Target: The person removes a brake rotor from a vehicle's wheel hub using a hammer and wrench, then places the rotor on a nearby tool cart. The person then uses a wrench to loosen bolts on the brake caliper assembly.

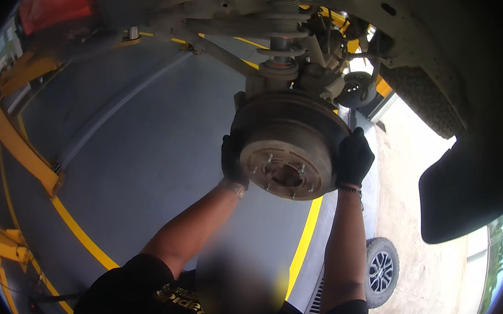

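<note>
Left hand (234, 162): black glove, fingers wrapped around left rim of brake drum (288, 145)
Right hand (354, 158): black glove, clasped on drum's right rim
Drum: rusty, studs showing, on hub of raised vehicle, below coil spring (284, 4)
Floor (143, 159): grey, yellow lines
Loose wheel (381, 271): on ground, lower right, well apart

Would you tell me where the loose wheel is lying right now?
In the head view, the wheel lies flat on the concrete floor at lower right, beside the person's right forearm.
</note>
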